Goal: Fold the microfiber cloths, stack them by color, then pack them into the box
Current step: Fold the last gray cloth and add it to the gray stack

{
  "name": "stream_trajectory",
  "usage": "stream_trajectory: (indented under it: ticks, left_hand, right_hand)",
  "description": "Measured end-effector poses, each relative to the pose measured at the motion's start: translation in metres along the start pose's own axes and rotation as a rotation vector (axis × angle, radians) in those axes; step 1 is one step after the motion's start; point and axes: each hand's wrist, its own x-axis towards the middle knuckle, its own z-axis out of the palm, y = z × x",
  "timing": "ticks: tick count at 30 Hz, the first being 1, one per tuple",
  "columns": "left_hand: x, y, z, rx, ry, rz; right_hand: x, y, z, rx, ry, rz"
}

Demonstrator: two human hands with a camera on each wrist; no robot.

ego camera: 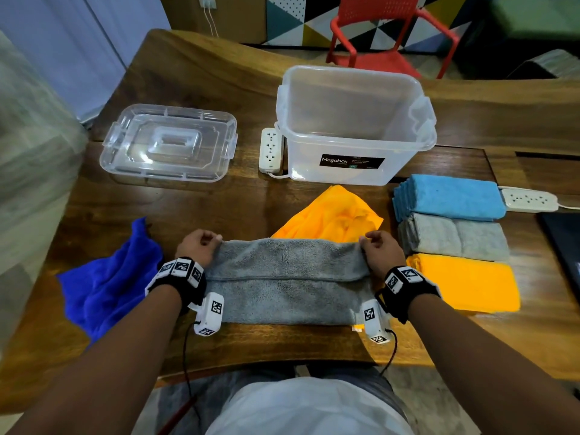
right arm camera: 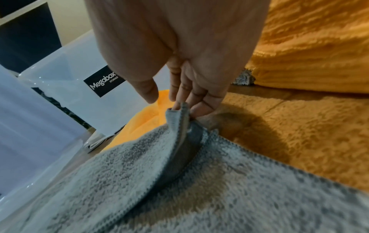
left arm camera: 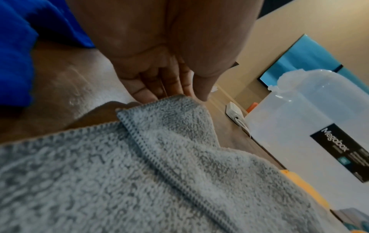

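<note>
A grey cloth (ego camera: pixel 284 277) lies in front of me on the wooden table (ego camera: pixel 219 202), its far part doubled over toward me. My left hand (ego camera: pixel 201 246) pinches its far left corner (left arm camera: pixel 159 102). My right hand (ego camera: pixel 378 248) pinches the far right corner (right arm camera: pixel 179 110), lifted a little off the layer below. An unfolded orange cloth (ego camera: pixel 332 215) lies just behind the grey one, and a crumpled dark blue cloth (ego camera: pixel 106 277) lies to my left. Folded stacks sit at the right: light blue (ego camera: pixel 448 197), grey (ego camera: pixel 455 237), orange (ego camera: pixel 464 282). The clear box (ego camera: pixel 354 127) stands open behind.
The box's clear lid (ego camera: pixel 169 142) lies at the back left. A white power strip (ego camera: pixel 270 149) sits beside the box and another (ego camera: pixel 530 200) by the light blue stack. A red chair (ego camera: pixel 386 36) stands beyond the table. A dark flat object (ego camera: pixel 565 243) is at the right edge.
</note>
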Motion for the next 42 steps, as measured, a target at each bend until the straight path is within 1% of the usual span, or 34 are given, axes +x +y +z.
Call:
stream_trajectory:
  ticks: [3, 6, 10, 13, 15, 18, 20, 22, 25, 28, 30, 32, 35, 38, 39, 40, 41, 42]
  left_hand:
    - [0.003, -0.001, -0.002, -0.08, 0.018, 0.034]
    - [0.011, -0.011, -0.004, -0.133, 0.014, 0.03]
    - [0.018, -0.027, -0.006, -0.194, 0.002, 0.044]
    - [0.019, -0.034, -0.003, -0.219, -0.023, 0.043]
    - [0.02, -0.037, 0.0, -0.253, -0.058, 0.021]
    - [0.015, -0.032, 0.0, -0.345, -0.179, -0.047]
    - [0.012, -0.029, -0.001, -0.378, -0.242, -0.061]
    - [0.013, -0.03, -0.003, -0.353, -0.262, -0.039]
    - [0.018, -0.031, -0.005, -0.294, -0.269, -0.009]
    - [0.025, -0.036, -0.005, -0.213, -0.242, 0.02]
    - [0.026, -0.035, -0.003, -0.137, -0.233, 0.055]
    - [0.02, -0.026, -0.003, -0.002, -0.198, 0.096]
    - [0.005, -0.01, -0.001, 0.168, -0.094, 0.145]
    - [-0.01, 0.005, 0.0, 0.276, 0.0, 0.134]
    - [-0.016, 0.01, 0.001, 0.331, 0.026, 0.167]
    - [-0.02, 0.015, 0.004, 0.391, 0.042, 0.232]
    - [-0.025, 0.019, 0.008, 0.448, 0.038, 0.318]
    - [-0.031, 0.024, 0.014, 0.496, 0.002, 0.409]
  right_hand:
    - [0.005, 0.001, -0.001, -0.039, 0.014, -0.01]
    - [0.007, 0.002, -0.002, -0.011, 0.029, 0.004]
    - [0.007, 0.005, -0.004, 0.024, 0.05, 0.058]
    - [0.005, 0.011, -0.005, 0.052, 0.04, 0.102]
    - [0.002, 0.012, -0.005, 0.079, 0.031, 0.114]
    - [-0.003, 0.01, -0.004, 0.166, -0.024, 0.132]
    - [-0.007, 0.013, -0.002, 0.192, -0.066, 0.114]
    - [-0.012, 0.016, -0.001, 0.185, -0.097, 0.11]
    - [-0.024, 0.009, -0.006, 0.269, -0.112, 0.154]
    - [-0.03, 0.009, -0.01, 0.313, -0.11, 0.162]
    - [-0.031, 0.012, -0.01, 0.282, -0.107, 0.153]
    - [-0.034, 0.012, -0.009, 0.181, -0.138, 0.119]
    - [-0.039, 0.006, -0.008, -0.157, -0.17, -0.009]
    - [-0.044, -0.004, -0.002, -0.468, -0.108, -0.142]
    - [-0.047, -0.008, 0.003, -0.526, -0.077, -0.211]
    - [-0.05, -0.014, 0.009, -0.552, -0.066, -0.287]
    - [-0.052, -0.021, 0.016, -0.569, -0.081, -0.367]
    - [-0.056, -0.026, 0.024, -0.591, -0.119, -0.449]
